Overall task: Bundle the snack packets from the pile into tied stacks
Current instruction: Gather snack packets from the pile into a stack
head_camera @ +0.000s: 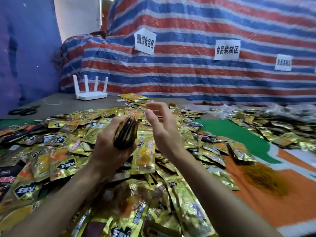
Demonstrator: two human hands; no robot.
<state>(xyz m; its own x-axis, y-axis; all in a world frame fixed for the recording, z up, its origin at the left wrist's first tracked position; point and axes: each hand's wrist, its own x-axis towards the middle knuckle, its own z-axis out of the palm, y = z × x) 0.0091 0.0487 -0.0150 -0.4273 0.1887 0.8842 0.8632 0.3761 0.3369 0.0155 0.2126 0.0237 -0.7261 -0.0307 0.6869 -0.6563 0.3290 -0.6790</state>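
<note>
Snack packets (68,151), gold foil with black and orange print, lie in a loose pile that covers most of the near counter (68,101) and spreads under both forearms. Left hand (109,147): fingers and thumb curled round a stack (126,134) of packets, held edge-on and raised above the middle of the pile. This hold presumably keeps the packets squared so that a tie can pass round them. No tie is visible on the stack. Right hand (162,127): fingers loosely spread, palm turned toward the stack, holding nothing. It stands just beside the stack on its right, not touching it, and is slightly blurred. The two hands are thus apart, with the stack between them, held by the left one.

Judged step: gathering and squaring. The free hand is placed either to pat the stack's edge or to reach for another packet; which of these cannot be told.

A heap of thin brownish strands (263,177), possibly ties, lies on the orange cloth (273,211) at right, well apart from both hands. Scissors (24,110) and a white router (91,94) sit at the counter's far left. A second spread of packets (266,120) lies at far right. Striped tarpaulin (188,74) with paper labels (145,42) forms the backdrop.
</note>
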